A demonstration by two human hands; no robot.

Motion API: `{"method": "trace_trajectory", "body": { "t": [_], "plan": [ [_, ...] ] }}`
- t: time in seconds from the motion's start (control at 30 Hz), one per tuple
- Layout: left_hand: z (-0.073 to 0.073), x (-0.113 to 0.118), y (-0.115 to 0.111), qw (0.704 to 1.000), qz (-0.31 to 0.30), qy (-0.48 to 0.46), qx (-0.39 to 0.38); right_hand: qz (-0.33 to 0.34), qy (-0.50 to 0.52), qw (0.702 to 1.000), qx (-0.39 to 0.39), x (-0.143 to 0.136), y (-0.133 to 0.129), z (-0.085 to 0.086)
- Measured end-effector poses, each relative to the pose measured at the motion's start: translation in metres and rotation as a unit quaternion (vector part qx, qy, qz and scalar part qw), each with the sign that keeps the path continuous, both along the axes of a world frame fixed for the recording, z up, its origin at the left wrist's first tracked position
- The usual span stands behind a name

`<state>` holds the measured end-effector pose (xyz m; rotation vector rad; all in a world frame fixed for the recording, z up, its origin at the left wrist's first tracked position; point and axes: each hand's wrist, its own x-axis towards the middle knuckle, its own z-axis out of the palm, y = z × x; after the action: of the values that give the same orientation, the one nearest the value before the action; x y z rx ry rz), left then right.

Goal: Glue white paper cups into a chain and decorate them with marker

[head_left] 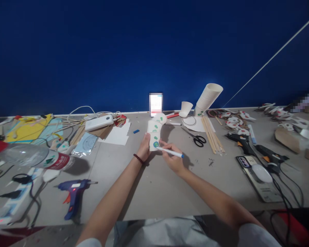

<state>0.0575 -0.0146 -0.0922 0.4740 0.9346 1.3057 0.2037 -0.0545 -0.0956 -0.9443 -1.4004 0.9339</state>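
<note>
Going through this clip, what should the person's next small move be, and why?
Probably a short stroke of the marker along the edge of the lowest spot: the right hand holds it with its tip at that spot, which shows blue around green, while the spots above look plain green, and the left hand steadies the paper cups.

The blue wall (118, 51) is dark, and the gray counter (154, 195) is brighter. A soft shadow (81, 165) sits beside the bottle (33, 156). Little squares hide the bright screen (156, 104). The far right looks blurry, maybe stretched.
</note>
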Motion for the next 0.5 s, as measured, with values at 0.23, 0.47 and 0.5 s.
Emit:
{"method": "trace_trajectory", "body": {
  "t": [0.23,0.47,0.5],
  "plan": [
    [0.0033,0.0010,-0.0006,1.000,-0.005,-0.012,-0.003,0.005,0.040,0.999,-0.031,0.0008,0.0011,-0.0003],
    [0.0063,0.0006,-0.0015,0.999,-0.029,-0.013,-0.005,-0.005,0.094,0.992,-0.079,-0.0040,0.0009,-0.0067],
    [0.0065,0.0006,-0.0014,0.999,-0.029,-0.014,-0.006,-0.006,0.092,0.993,-0.077,-0.0044,0.0006,-0.0069]
  ]
}}
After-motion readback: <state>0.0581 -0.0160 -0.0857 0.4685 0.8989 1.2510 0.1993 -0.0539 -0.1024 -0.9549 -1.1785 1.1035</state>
